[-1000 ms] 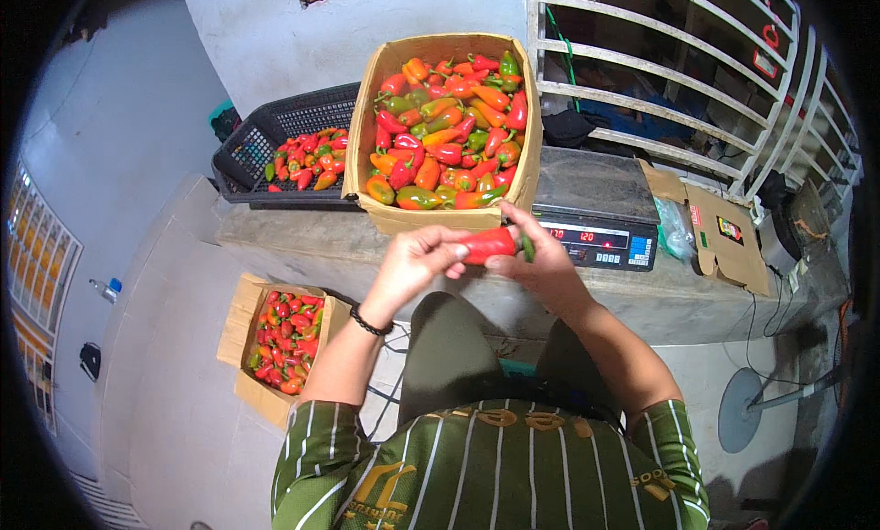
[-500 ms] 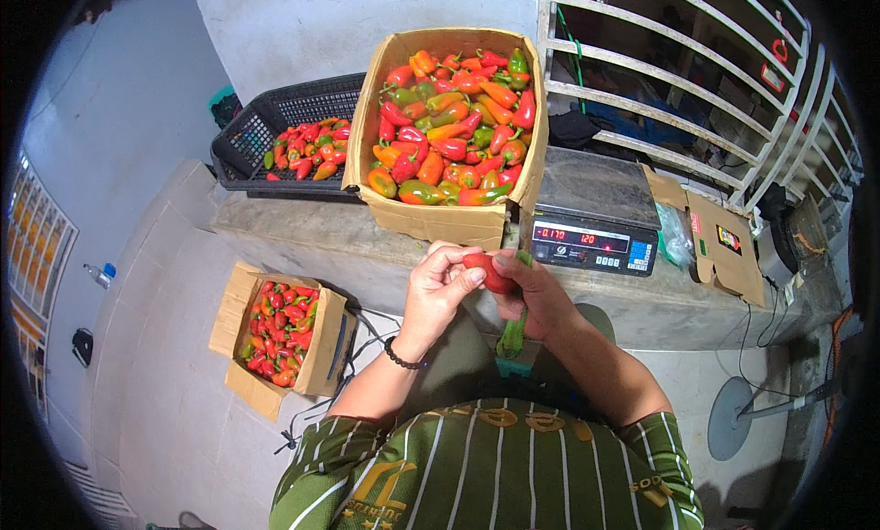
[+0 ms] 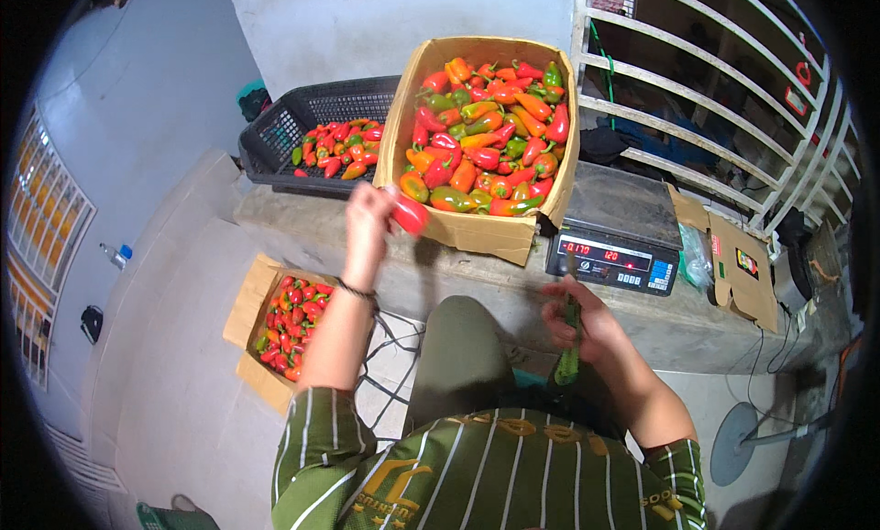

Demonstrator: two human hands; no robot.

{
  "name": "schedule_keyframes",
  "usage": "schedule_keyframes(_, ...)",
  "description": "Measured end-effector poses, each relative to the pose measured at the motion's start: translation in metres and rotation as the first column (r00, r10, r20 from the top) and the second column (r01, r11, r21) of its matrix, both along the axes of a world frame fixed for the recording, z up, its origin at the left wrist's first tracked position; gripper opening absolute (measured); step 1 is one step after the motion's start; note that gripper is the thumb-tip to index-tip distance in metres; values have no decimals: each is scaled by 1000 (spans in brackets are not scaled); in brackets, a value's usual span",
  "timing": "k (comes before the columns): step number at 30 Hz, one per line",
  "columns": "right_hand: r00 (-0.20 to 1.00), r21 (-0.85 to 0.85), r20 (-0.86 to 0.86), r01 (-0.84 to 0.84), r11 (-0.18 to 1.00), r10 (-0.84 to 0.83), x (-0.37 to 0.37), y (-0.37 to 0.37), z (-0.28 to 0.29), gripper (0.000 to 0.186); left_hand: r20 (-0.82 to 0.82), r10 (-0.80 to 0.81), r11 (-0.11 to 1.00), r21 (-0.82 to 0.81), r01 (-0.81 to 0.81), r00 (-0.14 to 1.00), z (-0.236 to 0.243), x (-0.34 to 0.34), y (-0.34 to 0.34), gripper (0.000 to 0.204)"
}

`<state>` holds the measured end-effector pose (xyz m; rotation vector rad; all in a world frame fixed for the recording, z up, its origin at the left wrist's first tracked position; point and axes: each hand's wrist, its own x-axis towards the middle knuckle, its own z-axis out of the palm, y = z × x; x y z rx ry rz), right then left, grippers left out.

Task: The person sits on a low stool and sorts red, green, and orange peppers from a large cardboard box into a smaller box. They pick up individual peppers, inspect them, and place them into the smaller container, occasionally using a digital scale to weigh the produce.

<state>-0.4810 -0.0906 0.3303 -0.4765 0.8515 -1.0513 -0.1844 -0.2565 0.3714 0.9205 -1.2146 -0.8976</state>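
My left hand (image 3: pixel 365 220) pinches a motion-blurred red pepper (image 3: pixel 406 214) beside the front left corner of a large cardboard box (image 3: pixel 541 226) heaped with red, orange and green peppers. Toward the back left, a black plastic crate (image 3: pixel 275 117) holds a smaller pile of peppers. My right hand (image 3: pixel 587 324), lower and to the right, is closed on a green-handled cutter (image 3: pixel 568 347), its slim upper end blurred. Just beyond that hand sits a digital scale (image 3: pixel 612 264).
A second box (image 3: pixel 249 299) of peppers stands on the lower floor at left. The concrete ledge (image 3: pixel 458 264) also carries flattened cardboard (image 3: pixel 738 282) and a plastic bag (image 3: pixel 695 255). A white metal grille (image 3: pixel 687 90) rises behind. Cables and a round metal base (image 3: pixel 733 443) lie lower right.
My hands have separated: the left moved up and leftward with the red pepper, the right moved rightward with the cutter. Earlier both met on the pepper. The view has shifted slightly.
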Motion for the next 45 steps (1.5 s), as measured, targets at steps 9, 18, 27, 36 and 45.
schedule_keyframes(9, 989, -10, 31, 144, 990, -143, -33, 14, -25, 32, 362, 406, 873, -426, -238, 839, 102, -11, -153, 59)
schedule_keyframes(18, 982, -39, 106, 158, 987, -154, -48, 24, -45, 32, 722, 543, 715, -665, 213, 429, 48, -211, -149, 29)
schedule_keyframes(27, 958, -120, 36, 285, 951, -283, -53, 36, -22, 35, 776, 551, 810, -586, 28, 307, 53, -199, -134, 33)
schedule_keyframes(36, 795, -543, -552, -114, 832, -251, -12, 11, 23, 45, -358, -800, 489, 77, 869, 482, 1, -122, 27, 40)
schedule_keyframes(45, 544, -455, -821, -444, 772, -171, 16, 28, 20, 44, -167, -765, 530, 386, 755, 622, -62, -100, 131, 32)
